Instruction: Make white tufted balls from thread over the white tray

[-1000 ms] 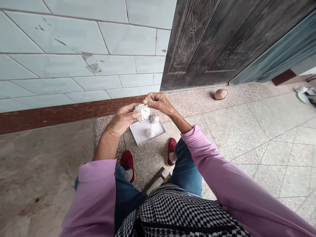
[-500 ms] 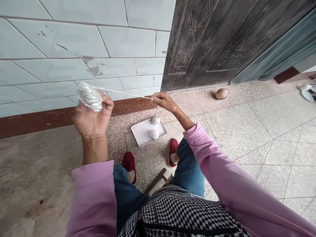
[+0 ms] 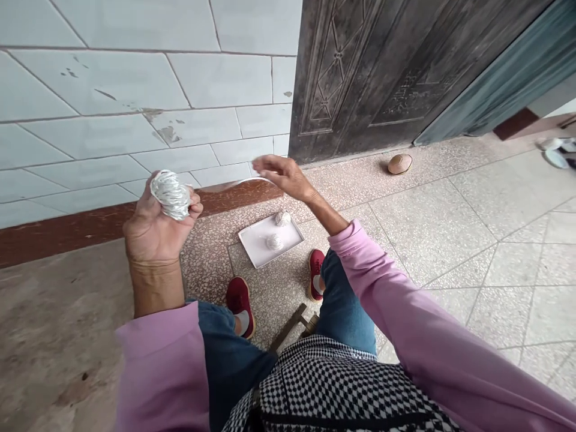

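Observation:
My left hand (image 3: 158, 231), palm up, is closed around a ball of white cord (image 3: 171, 195) in front of the tiled wall. To its right, my right hand (image 3: 285, 175) is raised with its fingers stretched out and the fingertips blurred. A loose strand of white cord (image 3: 255, 179) arcs beside its thumb; whether the strand touches the palm is hidden. Below, a shallow pale tray (image 3: 256, 254) on the floor holds two more white balls, one near the far edge (image 3: 283, 218) and one close to the middle (image 3: 274, 242).
Red shoes (image 3: 238, 300) stand on the speckled floor either side of the tray's near edge. A wooden piece (image 3: 290, 327) shows between the knees. A brown rounded object (image 3: 399, 164) lies by the dark carved door (image 3: 360, 78). Pale dishes (image 3: 557, 157) are at far right.
My right hand has unpinched its fingers and shifted slightly left. The cord went from taut to a slack arc. My left hand and its ball have lowered and tilted slightly.

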Tool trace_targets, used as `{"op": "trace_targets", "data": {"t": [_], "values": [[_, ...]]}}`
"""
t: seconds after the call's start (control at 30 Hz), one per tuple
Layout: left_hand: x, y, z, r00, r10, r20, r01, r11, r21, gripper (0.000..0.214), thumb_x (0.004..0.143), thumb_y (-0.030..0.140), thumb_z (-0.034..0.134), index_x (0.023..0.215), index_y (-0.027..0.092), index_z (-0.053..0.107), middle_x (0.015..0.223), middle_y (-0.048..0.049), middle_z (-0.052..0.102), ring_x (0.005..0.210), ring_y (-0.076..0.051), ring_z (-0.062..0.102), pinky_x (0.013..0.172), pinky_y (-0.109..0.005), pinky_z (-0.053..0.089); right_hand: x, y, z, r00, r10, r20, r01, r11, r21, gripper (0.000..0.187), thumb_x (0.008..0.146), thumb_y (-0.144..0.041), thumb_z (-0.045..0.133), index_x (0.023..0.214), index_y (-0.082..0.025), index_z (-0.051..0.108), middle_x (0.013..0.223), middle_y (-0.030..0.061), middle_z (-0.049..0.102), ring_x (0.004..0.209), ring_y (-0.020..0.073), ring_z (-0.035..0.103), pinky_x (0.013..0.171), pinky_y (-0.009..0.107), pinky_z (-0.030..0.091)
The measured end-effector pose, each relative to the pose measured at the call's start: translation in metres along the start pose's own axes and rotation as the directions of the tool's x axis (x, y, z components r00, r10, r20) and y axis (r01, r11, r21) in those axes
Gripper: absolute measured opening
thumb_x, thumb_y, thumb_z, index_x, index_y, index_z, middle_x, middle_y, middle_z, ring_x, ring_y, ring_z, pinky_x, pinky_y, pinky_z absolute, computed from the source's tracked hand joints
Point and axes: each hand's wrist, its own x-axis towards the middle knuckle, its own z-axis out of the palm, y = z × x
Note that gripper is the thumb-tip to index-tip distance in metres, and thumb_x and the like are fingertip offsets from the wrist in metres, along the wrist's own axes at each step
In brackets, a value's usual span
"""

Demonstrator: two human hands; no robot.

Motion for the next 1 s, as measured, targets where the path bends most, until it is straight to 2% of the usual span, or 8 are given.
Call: {"op": "trace_targets", "data": {"t": [0.13,0.23,0.43,0.57,0.67,0.83,0.93,1.0], "values": [[0.001,-0.013,0.001,0.997,-0.057,0.047,0.056,0.998,0.009,0.057,0.055,0.028,0.120,0.100,0.019,0.088,0.093,-0.0087,0.079,0.082,-0.020,0.067,0.064,-0.030,0.058,0.003,-0.034,0.052,0.981,-0.100,0.167,0.061,0.972,0.225,0.065,0.122,-0.072,0.088,0.167,-0.025,0.087,0.180,0.0133,0.083,0.167,0.0395,0.079,0.117,0.046,0.080],[0.001,-0.018,0.003,0.998,-0.037,0.056,0.035,0.999,0.036,0.062,0.054,0.032,0.124,0.107,0.021,0.093,0.095,-0.0082,0.080,0.082,-0.021,0.068,0.064,-0.029,0.059,0.004,-0.038,0.066,0.979,-0.101,0.175,0.055,0.966,0.252,0.067,0.123,-0.080,0.082,0.163,-0.026,0.089,0.176,0.0122,0.086,0.165,0.0405,0.079,0.113,0.044,0.081],[0.005,-0.023,0.004,0.993,-0.029,0.111,0.021,0.997,0.071,0.064,0.058,0.035,0.127,0.112,0.022,0.095,0.100,-0.0079,0.084,0.084,-0.021,0.068,0.066,-0.031,0.059,0.013,-0.017,0.074,0.979,-0.087,0.182,0.033,0.959,0.281,0.061,0.118,-0.050,0.091,0.168,-0.016,0.081,0.184,0.0185,0.080,0.170,0.0352,0.076,0.136,0.045,0.071],[0.005,-0.026,0.006,0.989,-0.039,0.141,0.027,0.996,0.090,0.062,0.063,0.038,0.127,0.112,0.022,0.092,0.101,-0.0077,0.082,0.086,-0.022,0.068,0.068,-0.034,0.060,0.001,-0.027,0.084,0.983,0.038,0.181,-0.075,0.977,0.200,0.042,0.116,-0.041,0.093,0.152,-0.020,0.089,0.134,0.0089,0.096,0.126,0.0304,0.088,0.106,0.036,0.076],[0.003,-0.026,0.009,0.992,-0.046,0.121,0.035,0.995,0.092,0.063,0.061,0.040,0.127,0.108,0.023,0.089,0.099,-0.0073,0.081,0.084,-0.021,0.067,0.068,-0.032,0.060,-0.009,-0.037,0.088,0.986,0.082,0.149,-0.099,0.988,0.115,0.025,0.123,-0.044,0.087,0.127,-0.020,0.090,0.095,0.0023,0.083,0.092,0.0225,0.075,0.082,0.030,0.065],[0.005,-0.012,0.004,1.000,0.001,-0.005,0.000,1.000,0.026,0.076,0.051,0.039,0.130,0.108,0.019,0.084,0.100,-0.0062,0.080,0.088,-0.019,0.068,0.070,-0.027,0.066,-0.011,-0.020,0.072,0.982,0.063,0.177,-0.082,0.992,0.098,0.049,0.127,-0.065,0.084,0.109,-0.020,0.081,0.078,-0.0001,0.062,0.075,0.0182,0.053,0.067,0.031,0.044],[0.005,0.020,-0.011,0.981,0.137,-0.137,-0.150,0.985,-0.089,0.073,0.057,0.033,0.125,0.111,0.020,0.077,0.102,-0.0022,0.079,0.100,-0.016,0.073,0.080,-0.020,0.068,-0.016,-0.001,0.038,0.983,-0.016,0.181,0.003,0.998,0.070,0.066,0.122,-0.085,0.079,0.103,-0.021,0.075,0.075,-0.0045,0.054,0.068,0.0144,0.043,0.064,0.028,0.035],[-0.002,0.051,-0.019,0.945,0.187,-0.269,-0.215,0.973,-0.080,0.063,0.066,0.027,0.118,0.108,0.023,0.072,0.096,0.0033,0.076,0.095,-0.013,0.071,0.078,-0.016,0.066,-0.022,0.008,0.009,0.988,-0.039,0.151,0.045,0.998,-0.038,0.066,0.123,-0.082,0.077,0.100,-0.020,0.074,0.077,-0.0039,0.055,0.071,0.0143,0.044,0.066,0.027,0.035]]}}
